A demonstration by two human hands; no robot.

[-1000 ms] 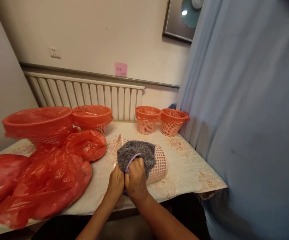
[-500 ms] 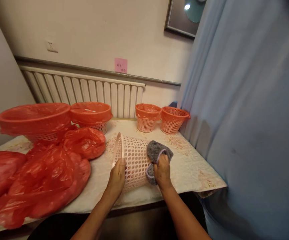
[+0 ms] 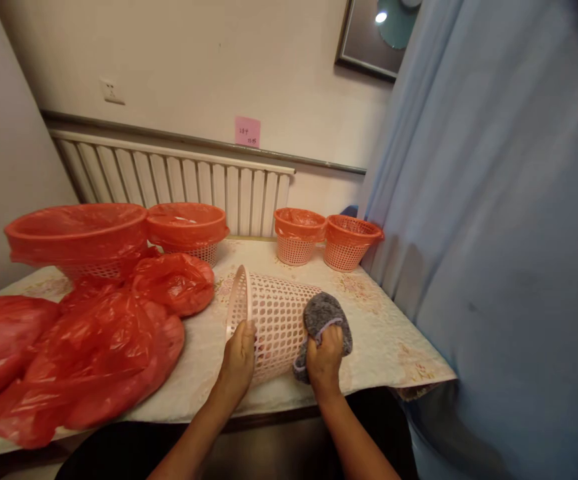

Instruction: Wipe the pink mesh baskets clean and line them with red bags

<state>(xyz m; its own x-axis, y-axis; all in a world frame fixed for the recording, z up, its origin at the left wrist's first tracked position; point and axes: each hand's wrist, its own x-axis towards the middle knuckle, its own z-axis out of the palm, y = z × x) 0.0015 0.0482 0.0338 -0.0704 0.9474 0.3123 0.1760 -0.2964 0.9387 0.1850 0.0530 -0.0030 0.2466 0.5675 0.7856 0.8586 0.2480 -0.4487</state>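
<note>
**Grey cloth (image 3: 327, 312) has gone from the side of the pale pink basket (image 3: 279, 317) to its base end, and the two hands have parted**

At far left, the heap of red plastic bags (image 3: 113, 360) lies on the floral-covered table (image 3: 379, 353), much as it did a second ago. Behind it, the large red-lined basket (image 3: 81, 252) and the smaller red-lined basket (image 3: 189, 233) stand where they stood.

Next comes the left hand (image 3: 237, 357), closed on the rim of the pale pink basket, thumb on the outer wall, fingers mostly hidden. A second ago it sat right beside the other fist. The basket lies on its side near the table's front edge, mouth to the left, base to the right; its lattice wall, then largely covered by cloth, now shows.

The right hand (image 3: 325, 360) is clenched around the grey cloth with its lilac edging, at the basket's base end. Half a second ago the upper fold stood above the fist; now it curls down past the knuckles on the right, while a lower fold pokes out to the left.

Farther back, two small red-topped baskets (image 3: 296, 248) stand side by side, unchanged, near the blue curtain (image 3: 493, 233) at far right.
</note>
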